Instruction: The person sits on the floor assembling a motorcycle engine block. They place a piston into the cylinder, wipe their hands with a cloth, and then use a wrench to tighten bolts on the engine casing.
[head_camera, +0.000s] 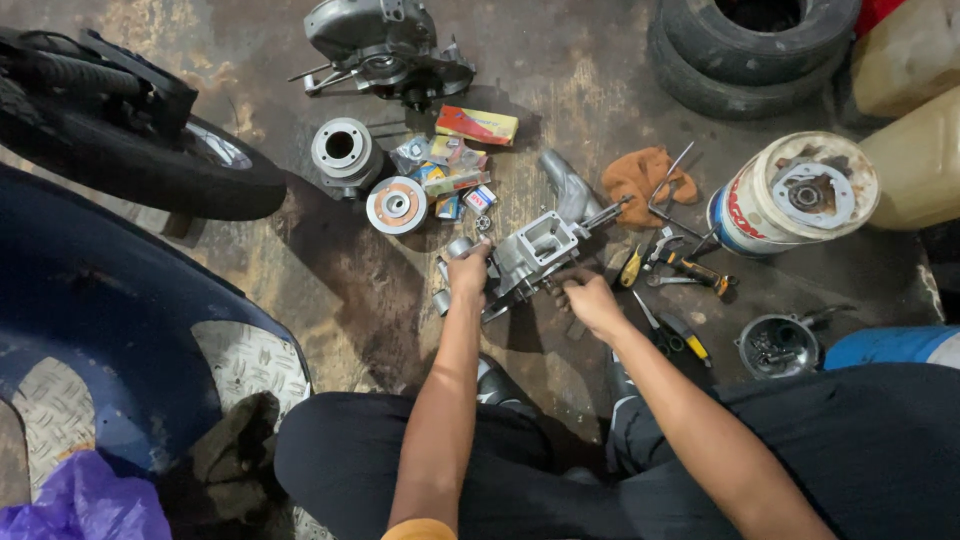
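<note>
Hands on the grey metal engine casting (533, 250), which lies on the concrete floor (300, 280) ahead of the knees. We find the left hand (470, 270) curled closed over its near end. We note the right hand (590, 298) fisted at its lower edge; whether it grips something, we cannot tell.

The engine casing (535, 250) is pale silver-grey; the rag (637, 180) is orange; the long box (477, 125) is red and yellow; the bucket (790, 195) is white with red and blue bands; the tyres (750, 50) are black; the bag (85, 500) is purple; the floor (560, 80) is mottled grey-brown; the footplate (250, 365) shows a diamond tread pattern.
</note>
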